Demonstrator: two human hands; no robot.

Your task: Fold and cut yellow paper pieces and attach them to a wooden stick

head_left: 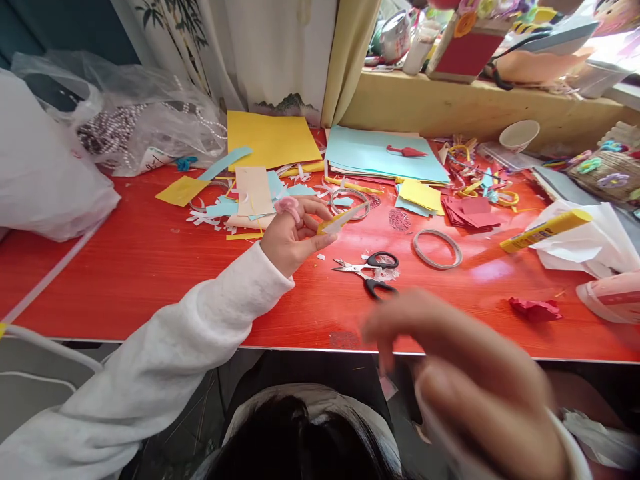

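My left hand (295, 233) pinches a small folded piece of yellow paper (345, 219) above the red table, its pale edge pointing to the right. A pink fuzzy ring or band (287, 207) sits on that hand. Black-handled scissors (367, 270) lie with blades apart just below and to the right of it. My right hand (450, 353) hangs over the table's front edge, near the scissor handles. Motion smears its fingers, so whether it holds anything cannot be made out.
Paper scraps (255, 193), yellow sheets (273, 137) and blue sheets (380, 153) cover the back of the red table (165, 267). A tape roll (437, 249), glue stick (545, 231), red crumpled paper (536, 309) and pink container (610, 298) lie right. Plastic bags (50, 153) stand left.
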